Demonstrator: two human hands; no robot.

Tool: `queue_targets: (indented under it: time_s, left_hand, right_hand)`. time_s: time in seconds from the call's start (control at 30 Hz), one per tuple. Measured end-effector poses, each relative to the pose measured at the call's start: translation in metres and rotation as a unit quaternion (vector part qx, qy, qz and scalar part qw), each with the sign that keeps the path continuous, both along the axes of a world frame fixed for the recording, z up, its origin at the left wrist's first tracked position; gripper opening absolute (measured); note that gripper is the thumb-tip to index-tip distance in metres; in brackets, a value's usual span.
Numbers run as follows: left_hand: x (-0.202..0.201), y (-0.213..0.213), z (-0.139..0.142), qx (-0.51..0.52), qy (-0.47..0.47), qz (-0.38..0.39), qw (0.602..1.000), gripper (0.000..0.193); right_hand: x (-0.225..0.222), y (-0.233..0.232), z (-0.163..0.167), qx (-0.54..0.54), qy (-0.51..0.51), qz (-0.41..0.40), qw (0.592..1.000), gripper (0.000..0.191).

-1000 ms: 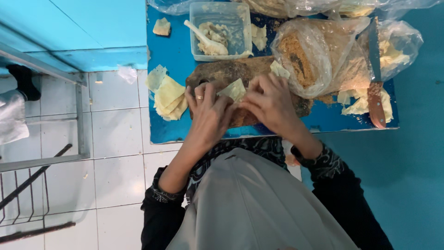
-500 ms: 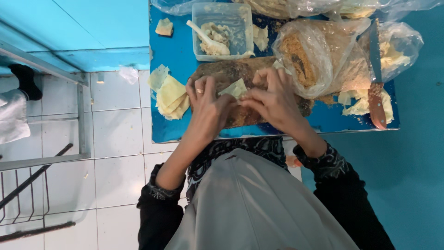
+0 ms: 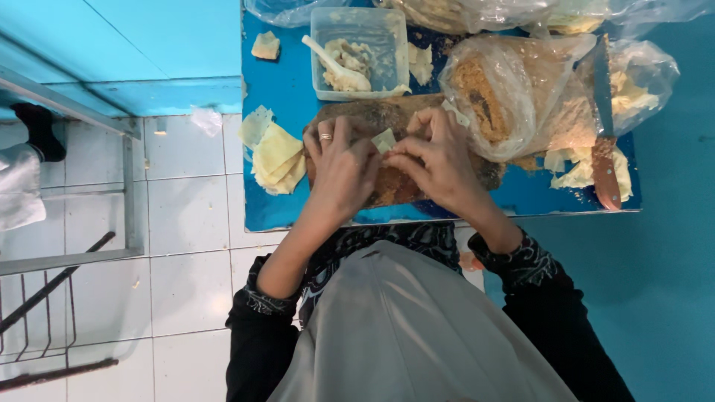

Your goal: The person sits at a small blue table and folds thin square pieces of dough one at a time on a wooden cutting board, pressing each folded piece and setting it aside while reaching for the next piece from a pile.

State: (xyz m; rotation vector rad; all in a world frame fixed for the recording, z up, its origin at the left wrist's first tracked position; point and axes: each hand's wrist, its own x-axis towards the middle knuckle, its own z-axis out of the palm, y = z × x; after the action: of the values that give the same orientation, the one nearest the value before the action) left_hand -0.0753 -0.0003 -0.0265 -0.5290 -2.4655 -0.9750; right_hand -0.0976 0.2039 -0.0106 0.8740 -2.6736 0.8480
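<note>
Hands together over a brown wooden board (image 3: pixel 395 186), left hand (image 3: pixel 339 167) and right hand (image 3: pixel 439 160) both pinching one small pale dough square (image 3: pixel 384 139) between fingertips, at the near middle of the blue table (image 3: pixel 279 82). Ring on a left finger. Dark patterned cuffs at both wrists.

Just beyond the left hand: clear plastic tub (image 3: pixel 361 52), holding pale lumpy filling and a white spoon (image 3: pixel 333 63) lying slanted in it. Beyond the right hand and touching the board's far end: clear plastic bag (image 3: pixel 514 93), holding brown crumbs. Further out past that hand: second clear bag (image 3: pixel 640 74) with pale yellow scraps inside. Between the two bags, a knife (image 3: pixel 603 134) with a reddish-brown handle, lying pointing away from the person.

Outward of the left hand: stack of yellow dough sheets (image 3: pixel 275 156) near the table edge. Lone dough piece (image 3: pixel 266 46) at the far corner.

Against the frame a second ago: hands have stayed on the board, fingers drawn closer round the square, which shows smaller, more folded in. Tub, bags, knife and stack unmoved.
</note>
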Motion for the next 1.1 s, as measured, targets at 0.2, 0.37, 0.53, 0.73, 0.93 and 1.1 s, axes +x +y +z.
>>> queue_targets:
  time_s: [0.2,0.37,0.53,0.73,0.93,1.1]
  left_hand:
    - [-0.004,0.001,-0.001,0.048,-0.022,0.028,0.998,0.012]
    - [0.002,-0.005,0.003,0.014,0.038,-0.014,0.999,0.013]
    - [0.0,-0.006,0.005,0.003,0.024,-0.006,1.0,0.012]
    - [0.001,-0.006,0.001,-0.01,0.017,0.003,1.0,0.015]
    - [-0.003,-0.002,-0.004,-0.036,0.031,0.012,0.999,0.013]
    - [-0.005,0.003,-0.001,-0.07,0.027,0.024,0.997,0.009]
  right_hand:
    - [0.002,-0.004,0.001,0.031,0.045,-0.024,0.998,0.016]
    - [-0.001,0.001,0.001,0.046,-0.012,-0.023,0.999,0.015]
    - [0.001,0.006,-0.001,0.018,-0.03,-0.007,0.999,0.025]
    - [0.006,0.005,0.002,0.011,-0.037,-0.017,0.999,0.018]
    - [0.0,-0.013,-0.002,0.002,0.015,-0.075,0.997,0.018]
    - [0.006,-0.016,-0.005,-0.042,0.03,-0.067,0.996,0.014]
